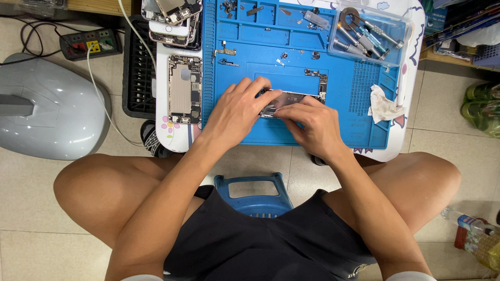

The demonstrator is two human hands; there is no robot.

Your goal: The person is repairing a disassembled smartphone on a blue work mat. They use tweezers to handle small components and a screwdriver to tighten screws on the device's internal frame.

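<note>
Both hands worked an opened phone on the blue mat.
Left hand [240,106] and right hand [312,125] pinched the phone chassis [284,101]; loose screws [284,55] nearby could have scattered.

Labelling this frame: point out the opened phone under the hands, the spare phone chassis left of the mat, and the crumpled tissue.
opened phone [288,99], head view, exposed top edge between the hands
spare phone chassis [184,89], head view, middle of its metal back plate
crumpled tissue [384,105], head view, centre of the wad

A clear tool box [371,31] sits beyond the hands, rightward. A crumpled tissue [384,105] lies just right of them. An opened phone shell [184,89] rests to their left.
</note>
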